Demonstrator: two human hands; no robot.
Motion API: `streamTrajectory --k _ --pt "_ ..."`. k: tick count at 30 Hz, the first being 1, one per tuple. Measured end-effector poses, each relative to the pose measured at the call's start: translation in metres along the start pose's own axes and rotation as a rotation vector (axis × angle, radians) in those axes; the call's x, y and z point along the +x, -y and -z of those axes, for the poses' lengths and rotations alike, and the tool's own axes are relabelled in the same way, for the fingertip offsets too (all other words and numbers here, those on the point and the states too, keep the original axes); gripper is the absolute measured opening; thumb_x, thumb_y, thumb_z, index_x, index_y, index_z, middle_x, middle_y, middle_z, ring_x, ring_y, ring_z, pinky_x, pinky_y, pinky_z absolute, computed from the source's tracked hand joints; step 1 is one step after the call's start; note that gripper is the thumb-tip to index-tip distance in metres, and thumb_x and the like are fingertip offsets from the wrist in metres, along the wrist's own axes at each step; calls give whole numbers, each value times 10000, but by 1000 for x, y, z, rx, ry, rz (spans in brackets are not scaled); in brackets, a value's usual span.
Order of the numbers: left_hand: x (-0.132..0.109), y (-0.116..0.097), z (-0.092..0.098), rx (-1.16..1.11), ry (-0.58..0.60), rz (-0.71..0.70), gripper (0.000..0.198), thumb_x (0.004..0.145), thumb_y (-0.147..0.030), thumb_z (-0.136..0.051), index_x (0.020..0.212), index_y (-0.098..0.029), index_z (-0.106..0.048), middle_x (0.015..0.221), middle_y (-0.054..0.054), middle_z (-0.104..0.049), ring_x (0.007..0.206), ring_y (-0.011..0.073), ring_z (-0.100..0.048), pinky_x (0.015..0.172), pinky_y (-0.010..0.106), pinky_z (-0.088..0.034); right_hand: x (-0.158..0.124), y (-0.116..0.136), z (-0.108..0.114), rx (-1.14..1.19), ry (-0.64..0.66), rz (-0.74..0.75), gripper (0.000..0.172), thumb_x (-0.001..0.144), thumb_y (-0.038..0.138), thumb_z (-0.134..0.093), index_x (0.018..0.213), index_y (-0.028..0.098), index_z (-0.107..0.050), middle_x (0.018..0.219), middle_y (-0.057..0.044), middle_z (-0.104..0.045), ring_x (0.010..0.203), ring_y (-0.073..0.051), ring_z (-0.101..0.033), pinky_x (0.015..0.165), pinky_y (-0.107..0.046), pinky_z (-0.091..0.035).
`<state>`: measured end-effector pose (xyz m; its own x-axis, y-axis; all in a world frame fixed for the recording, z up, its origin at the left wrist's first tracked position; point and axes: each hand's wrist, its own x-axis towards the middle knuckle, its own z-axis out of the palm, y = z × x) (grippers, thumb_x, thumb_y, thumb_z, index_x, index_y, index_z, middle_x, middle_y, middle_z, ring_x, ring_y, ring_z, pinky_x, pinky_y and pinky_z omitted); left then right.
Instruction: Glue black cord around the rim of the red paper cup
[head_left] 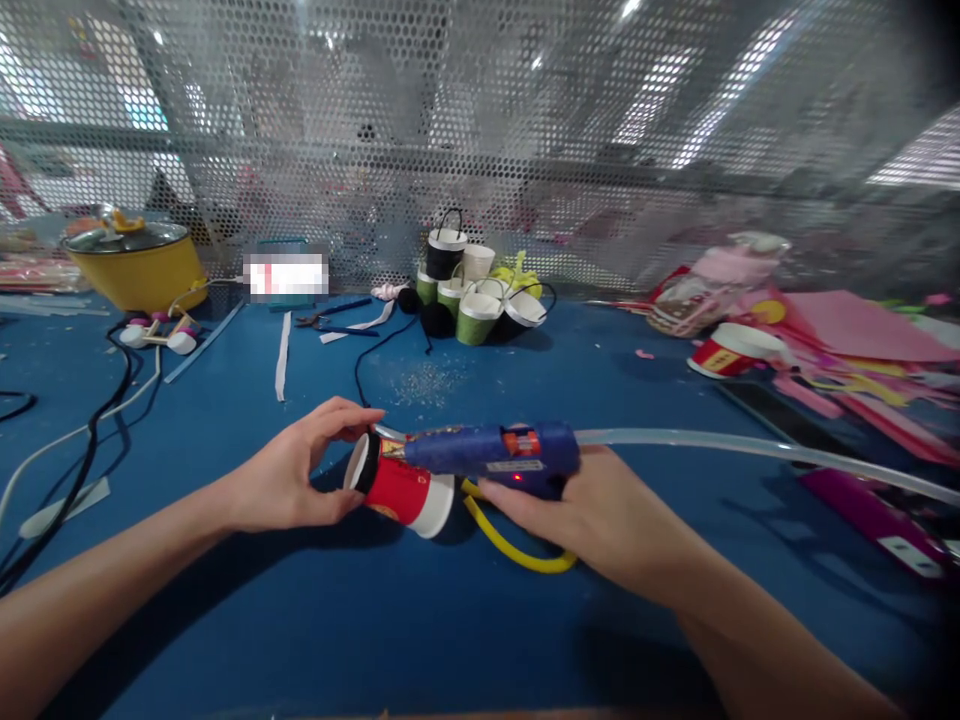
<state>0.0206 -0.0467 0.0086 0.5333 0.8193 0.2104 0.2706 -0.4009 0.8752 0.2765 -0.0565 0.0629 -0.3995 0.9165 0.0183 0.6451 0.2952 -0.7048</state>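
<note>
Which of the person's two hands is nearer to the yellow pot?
Left. The left hand, holding the red cup, is in front of the yellow pot and to its right; the right hand, holding the blue glue gun, is farther right.

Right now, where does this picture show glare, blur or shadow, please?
Head view: bright streaks glare behind the perforated screen, where shapes look blurred; a shadow darkens the blue table below the left hand; the top right corner falls black.

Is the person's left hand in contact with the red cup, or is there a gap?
Touching. The head view shows the left hand gripping the red cup, thumb and fingers on opposite sides of its black-banded end.
</note>
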Motion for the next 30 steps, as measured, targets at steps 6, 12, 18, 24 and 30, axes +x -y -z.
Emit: streamTrajectory --k 6,12,18,24,30 --pt "0 -4 0 24 -18 14 596 686 -141 -631 1247 -196 -439 1181 99 -460 1091 235 -515 1007 440 -408 -4 -3 -2 -165 -3 -25 206 737 347 -530 714 222 -693 652 -32 -680 619 -225 -633 574 -324 -524" --pt "0 -5 0 39 -33 15 604 670 -144 -634 1244 -184 -448 1181 108 -467 1097 245 -518 1003 438 -416 -4 4 -2 -166 -82 158 167 750 262 -513 687 246 -667 728 -43 -680 675 -210 -640 636 -306 -531" --pt "0 -4 0 40 -29 8 615 668 -135 -635 1249 -206 -448 1185 101 -466 1096 243 -518 993 432 -430 -6 2 -7 -236 -117 218 179 764 235 -493 684 256 -651 582 -19 -618 518 -177 -559 507 -295 -471" --pt "0 -5 0 67 -30 2 611 666 -131 -631 1244 -215 -450 1177 92 -475 1091 233 -523 1000 429 -431 -6 6 -4 -237 -89 184 139 753 220 -514 674 251 -623 575 -5 -596 502 -160 -529 483 -275 -452" --pt "0 -6 0 73 -24 -7 616 668 -128 -626 1251 -210 -446 1178 91 -476 1087 228 -527 991 419 -441 -6 5 -6 -253 -92 175 136 738 223 -526 622 240 -595 595 -14 -601 546 -169 -537 554 -298 -459"
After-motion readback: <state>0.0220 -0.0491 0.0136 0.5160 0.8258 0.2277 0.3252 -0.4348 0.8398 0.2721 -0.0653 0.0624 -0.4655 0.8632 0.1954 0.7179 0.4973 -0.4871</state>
